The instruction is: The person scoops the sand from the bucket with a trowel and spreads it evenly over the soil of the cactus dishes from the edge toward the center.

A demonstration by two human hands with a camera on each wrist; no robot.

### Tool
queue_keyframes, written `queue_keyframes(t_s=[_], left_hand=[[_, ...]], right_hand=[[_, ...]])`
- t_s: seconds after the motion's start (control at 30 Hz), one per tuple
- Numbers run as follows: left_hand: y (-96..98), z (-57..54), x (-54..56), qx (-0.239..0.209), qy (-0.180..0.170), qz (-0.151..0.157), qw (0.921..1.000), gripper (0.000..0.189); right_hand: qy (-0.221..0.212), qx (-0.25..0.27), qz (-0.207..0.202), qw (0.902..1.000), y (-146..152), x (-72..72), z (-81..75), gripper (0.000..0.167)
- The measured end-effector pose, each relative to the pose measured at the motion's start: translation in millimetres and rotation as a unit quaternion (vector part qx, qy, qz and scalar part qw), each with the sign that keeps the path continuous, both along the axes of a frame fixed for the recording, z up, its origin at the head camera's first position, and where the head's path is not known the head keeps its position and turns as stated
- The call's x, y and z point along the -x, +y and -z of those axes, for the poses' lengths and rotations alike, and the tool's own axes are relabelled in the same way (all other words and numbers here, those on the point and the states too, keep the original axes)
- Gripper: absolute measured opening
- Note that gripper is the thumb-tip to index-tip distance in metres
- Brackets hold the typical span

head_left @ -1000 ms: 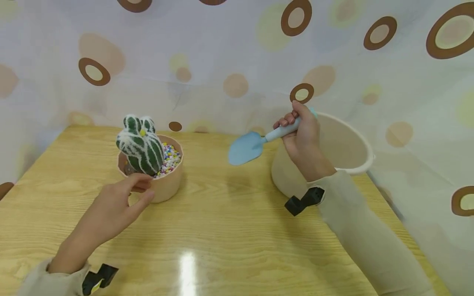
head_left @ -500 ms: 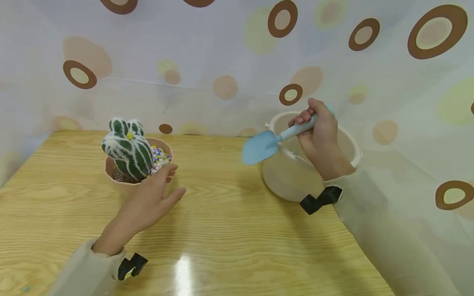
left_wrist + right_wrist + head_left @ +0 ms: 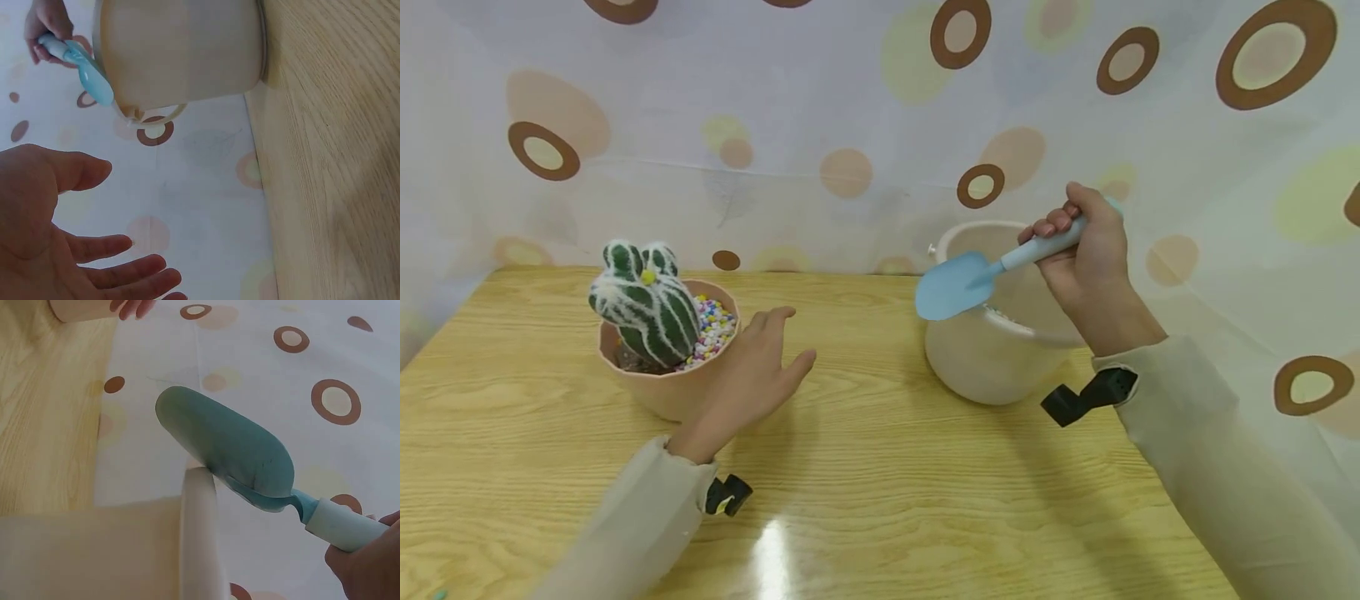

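A pale-blue garden trowel (image 3: pixel 957 286) is held by its handle in my right hand (image 3: pixel 1097 267). Its blade points left and overlaps the near rim of the cream bucket (image 3: pixel 985 362); the right wrist view has the blade (image 3: pixel 228 444) just above that rim. My left hand (image 3: pixel 747 371) holds nothing and is spread beside the peach flowerpot (image 3: pixel 658 396), overlapping its right side in the head view. In the left wrist view the left hand's fingers (image 3: pixel 134 269) extend with the thumb apart. A green cactus with white fuzz (image 3: pixel 651 312) stands in the pot.
Colourful pebbles (image 3: pixel 713 329) cover the right part of the pot's soil. The wooden table (image 3: pixel 850 492) carries both containers, and a circle-patterned cloth (image 3: pixel 775 108) hangs behind it. A small greenish bit (image 3: pixel 439 595) lies at the table's lower left.
My right hand has carried the trowel rightward, its blade now over the bucket's rim. The left hand has moved right, from the pot's front to its right side. The head view has shifted slightly.
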State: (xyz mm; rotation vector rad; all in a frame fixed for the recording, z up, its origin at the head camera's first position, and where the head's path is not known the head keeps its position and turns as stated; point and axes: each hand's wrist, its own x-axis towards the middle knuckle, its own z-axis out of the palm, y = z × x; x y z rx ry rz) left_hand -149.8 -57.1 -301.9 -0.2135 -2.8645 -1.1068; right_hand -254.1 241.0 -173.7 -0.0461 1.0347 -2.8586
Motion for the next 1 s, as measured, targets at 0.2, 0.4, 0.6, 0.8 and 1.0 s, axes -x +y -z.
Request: queue_keyframes(t_s=[0.2,0.4,0.6,0.8,1.0], left_hand=[[14.7,-5.7,18.1,-0.015,-0.014,0.024,0.9995,0.068],[35.9,-15.8,38.0,-0.043,0.001,0.072,0.9965,0.075],[55.8,-21.1,57.1,-0.072,0.006,0.104,0.9920,0.080],[69.5,-24.0,74.6,-0.088,0.010,0.110,0.9900,0.084],[78.0,-29.0,89.4,-0.106,0.019,0.113,0.9877,0.089]], right_hand=[[0.005,0.023,0.019,0.9995,12,5.5,-8.9,0.039],[0.002,0.056,0.043,0.9975,27,9.5,-16.8,0.039],[0.006,0.052,0.063,0.9966,39,13.4,-21.4,0.038],[-0.009,0.038,0.091,0.9951,57,19.9,-17.9,0.036],[-0.013,-0.006,0.095,0.9954,70,29.1,-3.1,0.036]])
